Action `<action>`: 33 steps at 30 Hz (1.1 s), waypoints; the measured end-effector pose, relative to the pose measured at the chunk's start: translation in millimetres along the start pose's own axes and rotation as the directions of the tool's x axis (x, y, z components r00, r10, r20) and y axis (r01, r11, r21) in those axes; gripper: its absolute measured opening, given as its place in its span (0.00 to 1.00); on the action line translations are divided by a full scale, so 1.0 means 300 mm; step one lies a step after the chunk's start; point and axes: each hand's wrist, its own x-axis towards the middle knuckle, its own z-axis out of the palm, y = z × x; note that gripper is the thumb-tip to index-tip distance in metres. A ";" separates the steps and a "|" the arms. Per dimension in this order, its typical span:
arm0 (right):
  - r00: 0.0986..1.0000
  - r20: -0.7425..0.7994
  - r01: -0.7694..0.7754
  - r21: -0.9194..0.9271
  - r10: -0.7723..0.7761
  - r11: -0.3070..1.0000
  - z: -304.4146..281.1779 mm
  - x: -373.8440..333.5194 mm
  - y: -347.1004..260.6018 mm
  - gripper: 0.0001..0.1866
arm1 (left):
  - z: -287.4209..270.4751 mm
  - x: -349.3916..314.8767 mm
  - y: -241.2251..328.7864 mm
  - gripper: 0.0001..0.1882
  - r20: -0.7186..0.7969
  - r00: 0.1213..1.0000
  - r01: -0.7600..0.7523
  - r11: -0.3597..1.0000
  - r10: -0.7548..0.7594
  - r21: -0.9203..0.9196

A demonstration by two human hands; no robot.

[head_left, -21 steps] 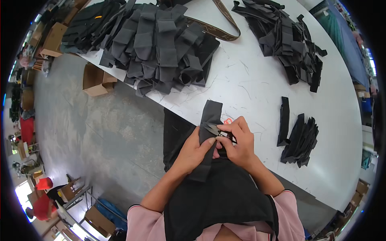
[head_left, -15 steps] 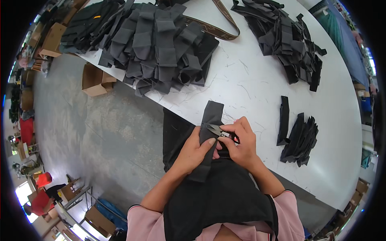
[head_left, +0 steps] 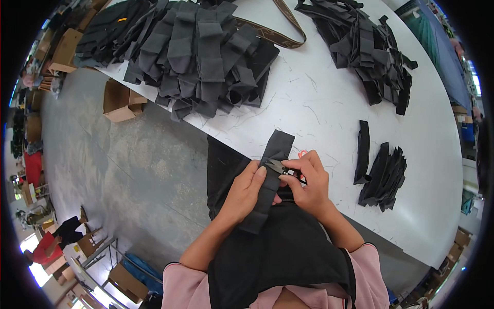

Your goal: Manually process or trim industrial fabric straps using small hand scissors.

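My left hand [head_left: 244,191] is closed on a dark grey fabric strip [head_left: 263,200], its thumb pressed on the cloth. The strip runs from over my apron up to the table edge, its upper end slanting right. In my right hand [head_left: 310,181] are small thread snips [head_left: 278,167] with pointed metal blades, pinched between thumb and fingers. The blade tips lie at the strip, close to my left thumb. Whether the blades touch a thread is too small to tell.
Across the white table [head_left: 319,134] lie a large heap of grey strips [head_left: 198,56], another pile [head_left: 368,51] at the far right, and a small bundle [head_left: 383,177] nearer. Loose threads and a brown patterned strap [head_left: 278,38] lie between. An open cardboard box [head_left: 119,100] stands on the floor; a person in red [head_left: 49,244] is at the lower left.
The strip's upper end has swung to the right, and my left thumb has shifted slightly left and up on it. The snips stay near the same spot. The person in red has moved.
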 end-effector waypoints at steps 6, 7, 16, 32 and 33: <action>0.993 -0.052 0.099 -0.173 -0.110 0.980 0.011 -0.011 0.008 0.14 | 0.001 0.001 0.009 0.15 -0.044 0.999 -0.012 0.993 0.017 0.113; 0.990 -0.059 0.112 -0.178 -0.124 0.978 0.013 -0.011 0.006 0.13 | 0.000 0.000 0.010 0.15 -0.047 0.999 -0.009 0.993 0.014 0.118; 0.996 -0.080 -0.034 0.017 0.035 0.999 0.025 -0.035 -0.002 0.12 | -0.006 -0.002 0.000 0.15 -0.025 1.000 -0.013 0.990 0.016 0.143; 0.981 0.151 -0.136 0.059 0.126 0.989 0.045 0.060 -0.024 0.10 | 0.020 -0.002 -0.003 0.12 -0.107 0.964 -0.102 0.707 0.245 0.699; 0.951 0.128 -0.305 0.240 0.282 0.921 0.044 0.055 -0.014 0.07 | 0.013 -0.002 -0.007 0.12 -0.110 0.963 -0.100 0.709 0.245 0.698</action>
